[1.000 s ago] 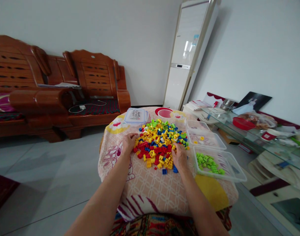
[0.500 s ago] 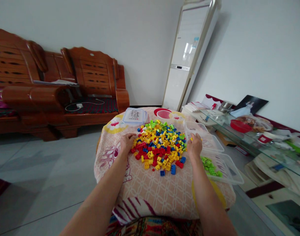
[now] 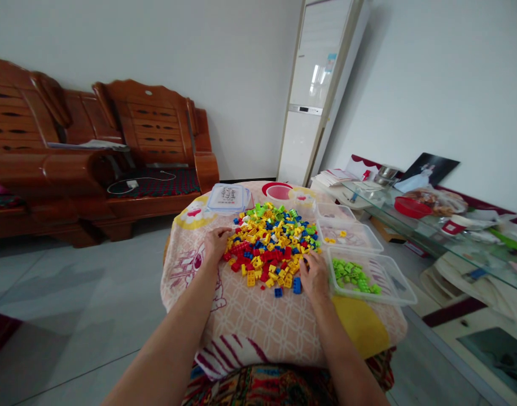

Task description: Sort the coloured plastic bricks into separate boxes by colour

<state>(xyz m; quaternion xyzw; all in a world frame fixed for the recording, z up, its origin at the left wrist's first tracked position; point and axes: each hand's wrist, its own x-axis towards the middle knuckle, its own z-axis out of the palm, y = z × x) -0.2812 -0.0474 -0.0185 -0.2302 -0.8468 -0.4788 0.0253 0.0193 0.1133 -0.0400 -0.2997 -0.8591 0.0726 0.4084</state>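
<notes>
The left hand (image 3: 217, 243) and right hand (image 3: 314, 273) have bent fingers by the blocks (image 3: 269, 242); I can't tell if they pinch any. The blocks sit in a pile on the cloth (image 3: 262, 321), beside the clear boxes (image 3: 404, 288).

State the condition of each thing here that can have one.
Near clear box: open, green bricks inside
Middle clear box: open, few yellow bricks inside
Far clear box: open, contents unclear
Brick pile: loose, colours mixed
Lids: stacked flat
Left hand: at pile, grip unclear
Right hand: at pile, grip unclear
</notes>
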